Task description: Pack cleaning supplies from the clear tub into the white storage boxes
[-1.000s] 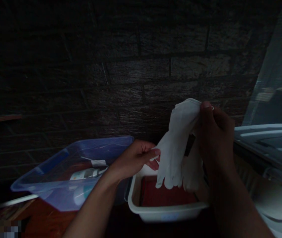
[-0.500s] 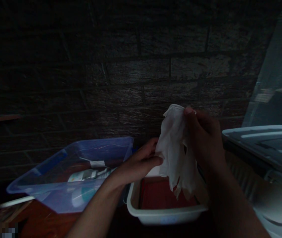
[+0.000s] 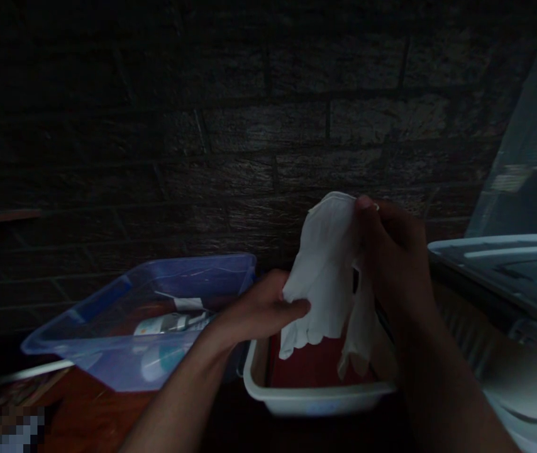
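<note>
A white disposable glove (image 3: pixel 327 264) hangs cuff-up, its limp fingers pointing down. My right hand (image 3: pixel 393 251) pinches the rolled cuff at the upper right. With the thumb in front and the other fingers behind, my left hand (image 3: pixel 268 308) grips the glove's lower left side. Below the glove stands a white basin (image 3: pixel 329 402), and something flat and dark red (image 3: pixel 297 371) shows inside it. The tips of my left fingers are hidden behind the glove.
Left of the basin is a clear blue-tinted plastic bin (image 3: pixel 108 358) holding bottles (image 3: pixel 165 324). A container with a grey lid (image 3: pixel 509 258) stands at the right. Behind runs a dark brick wall (image 3: pixel 231 138). The light is dim.
The glove looks smoother and more spread out. My left hand's grip has shifted slightly left, drawing the glove's lower part that way. My right hand still holds the cuff.
</note>
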Tool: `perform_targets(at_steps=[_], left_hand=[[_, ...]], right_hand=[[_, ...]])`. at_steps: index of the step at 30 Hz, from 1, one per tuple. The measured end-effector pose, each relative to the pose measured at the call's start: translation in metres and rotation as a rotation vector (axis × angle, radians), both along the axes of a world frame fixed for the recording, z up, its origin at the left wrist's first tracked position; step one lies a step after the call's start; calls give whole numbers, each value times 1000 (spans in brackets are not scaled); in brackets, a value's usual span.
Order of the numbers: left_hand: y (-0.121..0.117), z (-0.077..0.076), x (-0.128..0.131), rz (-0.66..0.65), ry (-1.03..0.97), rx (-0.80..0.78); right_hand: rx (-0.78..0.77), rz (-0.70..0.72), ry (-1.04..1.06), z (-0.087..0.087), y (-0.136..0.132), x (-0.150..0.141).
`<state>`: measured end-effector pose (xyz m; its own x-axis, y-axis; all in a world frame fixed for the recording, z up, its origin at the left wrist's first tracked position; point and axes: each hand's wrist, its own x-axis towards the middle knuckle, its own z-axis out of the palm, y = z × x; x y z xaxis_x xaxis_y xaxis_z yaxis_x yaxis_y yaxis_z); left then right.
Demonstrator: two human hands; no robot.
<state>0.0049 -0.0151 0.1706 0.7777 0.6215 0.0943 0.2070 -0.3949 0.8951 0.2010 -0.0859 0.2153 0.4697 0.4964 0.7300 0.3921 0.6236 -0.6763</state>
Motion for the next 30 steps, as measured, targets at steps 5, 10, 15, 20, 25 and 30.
perform_targets(at_steps=[5, 10, 15, 20, 25, 30], left_hand=[[1, 3, 3, -18, -171, 13], [-2, -3, 14, -124, -139, -93], [0, -11, 17, -310, -69, -118], [-4, -4, 15, -173, -251, -45], [-1, 7, 18, 27, -565, -37], [7, 7, 20, 142, -758, -110]], right_hand=[[24, 6, 64, 0, -2, -3], [99, -13, 140, 0, -2, -2], [95, -76, 100, 0, 0, 3], [-86, 55, -46, -3, 3, 5], [-262, 287, -174, -13, 11, 2], [-374, 532, -274, -12, 5, -5]])
